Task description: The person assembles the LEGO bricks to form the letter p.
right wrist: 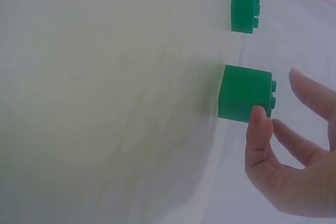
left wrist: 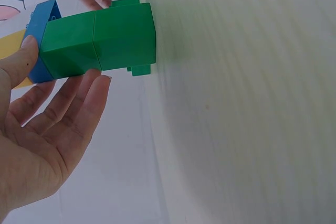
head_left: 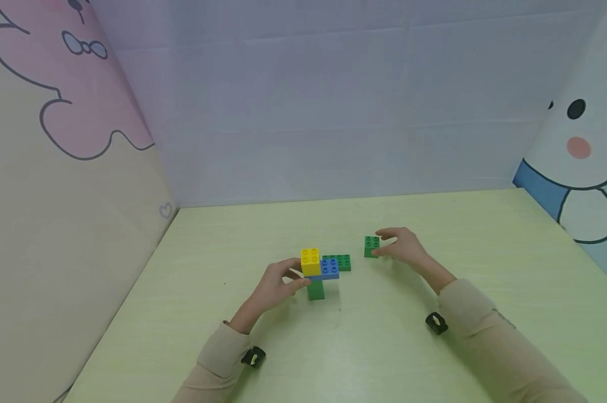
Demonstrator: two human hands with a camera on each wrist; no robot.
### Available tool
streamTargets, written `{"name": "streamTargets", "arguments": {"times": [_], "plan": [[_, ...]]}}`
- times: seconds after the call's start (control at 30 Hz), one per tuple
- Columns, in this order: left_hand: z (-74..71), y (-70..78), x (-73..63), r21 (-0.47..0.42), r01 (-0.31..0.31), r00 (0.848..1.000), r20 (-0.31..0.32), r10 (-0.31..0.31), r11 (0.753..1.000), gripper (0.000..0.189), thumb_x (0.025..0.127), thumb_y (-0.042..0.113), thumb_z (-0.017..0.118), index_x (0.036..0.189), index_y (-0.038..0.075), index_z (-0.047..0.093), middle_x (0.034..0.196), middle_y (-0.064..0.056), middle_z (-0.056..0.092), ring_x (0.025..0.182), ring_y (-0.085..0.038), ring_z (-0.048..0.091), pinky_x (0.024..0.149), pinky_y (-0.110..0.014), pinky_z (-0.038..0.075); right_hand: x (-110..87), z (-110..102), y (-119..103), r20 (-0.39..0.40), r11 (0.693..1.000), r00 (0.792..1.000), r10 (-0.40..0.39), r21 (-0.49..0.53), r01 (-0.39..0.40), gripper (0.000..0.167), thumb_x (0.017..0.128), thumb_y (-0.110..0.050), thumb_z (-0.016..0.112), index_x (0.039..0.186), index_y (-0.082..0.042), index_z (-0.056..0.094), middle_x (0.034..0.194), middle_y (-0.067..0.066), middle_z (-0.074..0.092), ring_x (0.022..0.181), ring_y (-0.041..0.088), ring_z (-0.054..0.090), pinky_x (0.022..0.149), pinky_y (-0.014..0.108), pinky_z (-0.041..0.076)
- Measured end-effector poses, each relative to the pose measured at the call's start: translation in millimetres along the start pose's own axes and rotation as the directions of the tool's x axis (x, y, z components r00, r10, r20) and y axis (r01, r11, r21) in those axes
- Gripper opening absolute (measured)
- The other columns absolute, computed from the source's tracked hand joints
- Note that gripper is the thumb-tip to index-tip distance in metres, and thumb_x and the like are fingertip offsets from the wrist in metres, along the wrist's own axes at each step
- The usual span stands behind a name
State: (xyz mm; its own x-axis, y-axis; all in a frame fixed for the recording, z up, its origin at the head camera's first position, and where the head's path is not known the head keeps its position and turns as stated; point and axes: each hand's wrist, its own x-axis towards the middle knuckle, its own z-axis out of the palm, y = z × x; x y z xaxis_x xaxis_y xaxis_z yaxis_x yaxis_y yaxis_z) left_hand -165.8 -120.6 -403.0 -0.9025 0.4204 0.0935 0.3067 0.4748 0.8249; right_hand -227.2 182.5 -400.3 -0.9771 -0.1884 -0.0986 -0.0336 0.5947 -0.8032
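A stack of toy bricks stands on the table: green bricks (left wrist: 100, 40) at the bottom, a blue brick (head_left: 329, 268) across them and a yellow brick (head_left: 310, 262) on top. My left hand (head_left: 277, 286) holds the stack near its top, thumb and fingers on either side of the blue and yellow bricks. A separate green brick (head_left: 371, 246) stands further back to the right. Beside it my right hand (head_left: 403, 246) is spread with nothing gripped; in the right wrist view one fingertip overlaps the brick's corner, and whether it touches I cannot tell.
A longer green brick (head_left: 343, 262) lies just behind the stack, partly covered by it. Black wrist devices show by both sleeves, the left one (head_left: 253, 357) and the right one (head_left: 436, 323). Printed cloth walls rise at the table's (head_left: 233, 235) back and sides.
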Motion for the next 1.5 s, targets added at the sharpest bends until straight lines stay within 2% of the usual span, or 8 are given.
{"name": "streamTargets", "arguments": {"times": [0.37,0.67,1.03,1.5], "plan": [[-0.2,-0.5,0.7,0.004,-0.002,1.000,0.000,0.002,1.000,0.035,0.086,0.018,0.064,0.118,0.006,0.057,0.104,-0.010,0.061,0.085,-0.023,0.061,0.057,-0.025,0.052,6.6,2.8,-3.4,0.032,0.998,0.998,0.061,-0.011,-0.060,0.059,0.078,-0.012,0.071,0.128,0.006,0.046,0.123,0.029,0.047,0.100,0.035,0.054,0.071,0.033,0.051],[-0.4,0.1,0.2,0.007,0.000,1.000,0.000,0.000,1.000,0.035,0.086,0.018,0.064,0.118,0.006,0.056,0.105,-0.010,0.061,0.085,-0.023,0.060,0.057,-0.025,0.052,15.0,4.1,3.7,0.037,0.995,0.995,0.098,-0.029,-0.097,0.054,0.078,-0.011,0.069,0.125,0.007,0.049,0.121,0.028,0.049,0.102,0.034,0.052,0.070,0.033,0.051],[0.1,-1.0,0.9,-0.005,0.003,1.000,-0.001,-0.003,1.000,0.035,0.085,0.017,0.065,0.117,0.007,0.057,0.105,-0.010,0.061,0.086,-0.024,0.060,0.058,-0.025,0.053,13.9,2.0,6.6,0.029,0.997,0.997,0.073,-0.020,-0.072,0.052,0.079,-0.012,0.069,0.122,0.009,0.050,0.119,0.026,0.052,0.086,0.027,0.061,0.063,0.029,0.050],[-0.1,0.2,0.5,0.008,-0.009,1.000,-0.003,0.009,1.000,0.035,0.085,0.016,0.065,0.118,0.006,0.057,0.103,-0.010,0.061,0.085,-0.024,0.061,0.057,-0.024,0.053,1.5,-4.9,-1.3,0.017,1.000,1.000,0.005,-0.027,-0.004,0.049,0.080,-0.015,0.068,0.120,0.009,0.052,0.117,0.025,0.054,0.103,0.034,0.051,0.066,0.033,0.051]]}}
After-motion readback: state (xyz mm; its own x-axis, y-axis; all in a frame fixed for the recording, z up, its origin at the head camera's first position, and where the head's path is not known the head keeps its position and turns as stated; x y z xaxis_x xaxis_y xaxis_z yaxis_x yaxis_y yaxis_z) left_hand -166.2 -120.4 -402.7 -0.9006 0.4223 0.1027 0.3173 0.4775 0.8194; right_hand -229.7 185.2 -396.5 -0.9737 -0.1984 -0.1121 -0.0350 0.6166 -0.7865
